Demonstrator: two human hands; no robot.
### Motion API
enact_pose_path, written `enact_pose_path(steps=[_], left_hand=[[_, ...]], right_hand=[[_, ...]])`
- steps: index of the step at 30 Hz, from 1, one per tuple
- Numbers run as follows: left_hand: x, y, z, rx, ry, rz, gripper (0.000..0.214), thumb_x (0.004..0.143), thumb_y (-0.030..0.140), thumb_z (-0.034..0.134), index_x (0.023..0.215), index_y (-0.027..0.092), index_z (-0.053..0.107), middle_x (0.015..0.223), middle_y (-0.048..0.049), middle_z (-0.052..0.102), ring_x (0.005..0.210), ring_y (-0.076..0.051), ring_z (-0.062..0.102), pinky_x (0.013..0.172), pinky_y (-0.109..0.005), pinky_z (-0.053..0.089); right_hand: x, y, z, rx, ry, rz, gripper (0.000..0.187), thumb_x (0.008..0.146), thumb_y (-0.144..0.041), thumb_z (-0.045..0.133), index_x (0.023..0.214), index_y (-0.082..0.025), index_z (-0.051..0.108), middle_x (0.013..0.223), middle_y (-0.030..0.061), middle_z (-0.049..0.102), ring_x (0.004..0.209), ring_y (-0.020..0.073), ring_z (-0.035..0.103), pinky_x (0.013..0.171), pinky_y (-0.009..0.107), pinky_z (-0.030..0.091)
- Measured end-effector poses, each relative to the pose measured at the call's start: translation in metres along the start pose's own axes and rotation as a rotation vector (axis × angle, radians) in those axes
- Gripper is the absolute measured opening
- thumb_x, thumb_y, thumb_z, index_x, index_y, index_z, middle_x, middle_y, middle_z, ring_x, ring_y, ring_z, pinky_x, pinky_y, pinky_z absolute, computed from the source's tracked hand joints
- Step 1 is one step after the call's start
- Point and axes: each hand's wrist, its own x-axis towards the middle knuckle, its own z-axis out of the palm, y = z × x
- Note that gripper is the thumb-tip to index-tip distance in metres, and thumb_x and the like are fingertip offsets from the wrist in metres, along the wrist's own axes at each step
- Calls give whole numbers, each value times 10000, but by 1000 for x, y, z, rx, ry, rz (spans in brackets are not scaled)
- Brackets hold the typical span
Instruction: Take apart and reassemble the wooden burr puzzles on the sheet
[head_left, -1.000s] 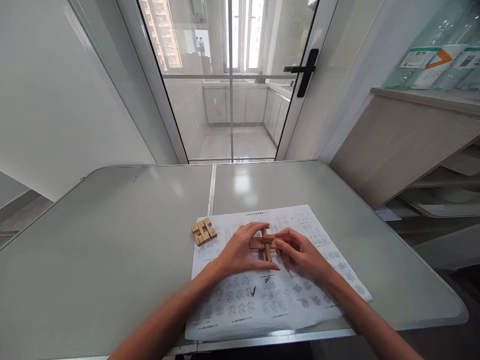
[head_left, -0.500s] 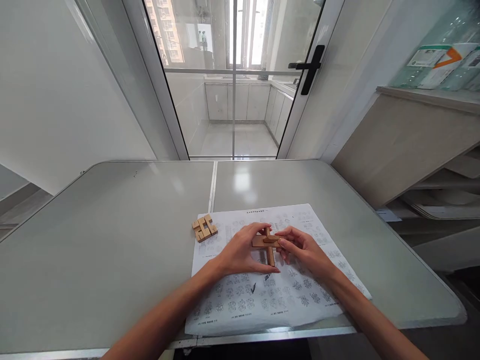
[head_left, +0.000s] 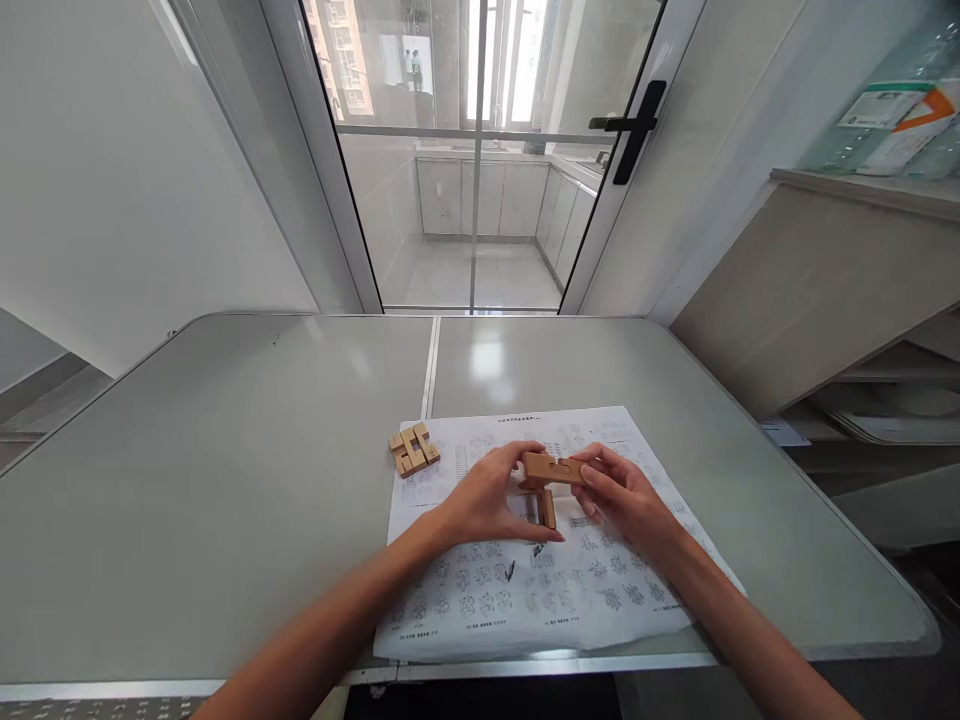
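Note:
My left hand (head_left: 487,500) is closed around an upright wooden puzzle piece (head_left: 547,510), with the thumb at its lower end and the fingers at its top. My right hand (head_left: 626,498) pinches the right end of a notched wooden puzzle piece (head_left: 553,469) between thumb and fingers. This bar lies across the top of the upright piece and has a cut-out in its upper face. Whether the two are interlocked I cannot tell. Beneath both hands lies a printed paper sheet (head_left: 487,605) with rows of small puzzle drawings.
A flat cluster of interlocked wooden puzzle pieces (head_left: 414,450) rests at the sheet's upper left corner. The grey table (head_left: 225,480) has a metal seam and edge. Behind it is a glass door with a black handle (head_left: 634,130). Shelves with plastic bottles (head_left: 885,125) stand at right.
The notched bar in my right hand has been lifted and turned, so its cut-out now shows above the upright piece. My right hand has shifted slightly right. The view has tilted a little.

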Motion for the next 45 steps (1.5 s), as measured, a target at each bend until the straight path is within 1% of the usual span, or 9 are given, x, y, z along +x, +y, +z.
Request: enact_pose_path(steps=[5,8,11,17,23,26,33,38,45], left_hand=[[1,3,0,-12,12,17,935,636,545,939,1400,234,498,1292,-111,666,1121,-293,671,999,-475,549],[2,3,0,-8,72,22,927,628,520,950,1381,231,493,1272,-101,666,1097,-277,668,987,-455,550],[3,3,0,-9,117,36,916,629,512,948,1378,234,500,1265,-94,663,1064,-262,660,961,-432,548],[3,0,-4,-132,151,-80,854,638,504,947,1350,222,569,1249,-109,677,1013,-249,643,913,-413,545],[5,-1,-6,-589,108,-186,719,785,589,826,1341,179,630,1269,-142,692,1135,-303,661,999,-448,536],[6,1,-5,-724,83,-226,732,812,659,765,1345,170,652,1319,-153,694,1235,-354,638,1034,-476,525],[5,0,-1,-771,133,-338,718,809,630,800,1362,198,650,1423,-164,648,1356,-378,584,1149,-541,451],[6,1,4,-725,102,-324,658,832,585,809,1340,202,639,1382,-162,669,1306,-346,625,1125,-523,478],[4,7,14,-656,127,-329,712,798,481,873,1376,194,573,1339,-167,665,1205,-306,667,1084,-520,505]], right_hand=[[4,3,-7,17,228,-105,339,890,-520,788,1059,-248,678,779,9,665,584,129,501,538,270,418],[8,8,-8,-162,452,-161,379,893,-553,776,1079,-238,676,889,42,705,684,156,557,609,283,468],[10,14,-7,-370,536,-188,418,913,-596,730,1098,-227,669,901,60,725,759,189,614,705,316,511],[9,19,-6,-695,485,-168,467,960,-642,601,1112,-209,688,987,100,772,877,263,704,767,366,538],[9,21,-6,-850,416,-179,392,1004,-560,552,1128,-221,704,1017,81,765,765,225,663,709,359,530],[11,24,-8,-936,371,-249,335,1023,-500,537,1135,-229,701,1061,83,749,844,242,667,767,384,536],[13,27,-7,-1043,342,-386,290,1045,-433,533,1160,-231,707,1188,109,674,1115,290,617,990,474,511],[6,18,-1,-977,368,-468,329,1023,-453,587,1277,-251,643,1226,114,640,1051,280,625,916,463,558],[-3,15,7,-966,72,-641,690,928,-398,749,1549,-361,450,1363,110,545,1193,301,622,986,507,584]])
